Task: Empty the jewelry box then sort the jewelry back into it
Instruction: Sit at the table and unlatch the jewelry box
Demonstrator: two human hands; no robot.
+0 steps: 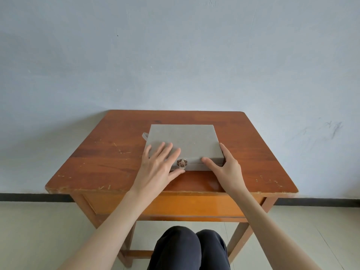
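Closest to the camera are the person's knees (191,248) in dark trousers, tucked under the front of the wooden table (93,164). Two bare arms reach out over the table's front edge.

The left hand (158,165) lies flat on the near left part of the box lid, with its fingers straight and spread. Its thumb points at the little gold clasp (182,163). This hand probably holds the box still so it does not slide.

The right hand (226,162) cups the near right corner. The thumb lies along the front edge and the fingers reach up the right side. It looks ready to lift the lid.

The grey jewelry box (185,139) sits near the middle of the table, closed, with the clasp facing the person. No jewelry shows yet, so the emptying has not begun. A small grey loop (145,135) sticks out on the box's left side.

Behind the table is a pale wall (175,55).
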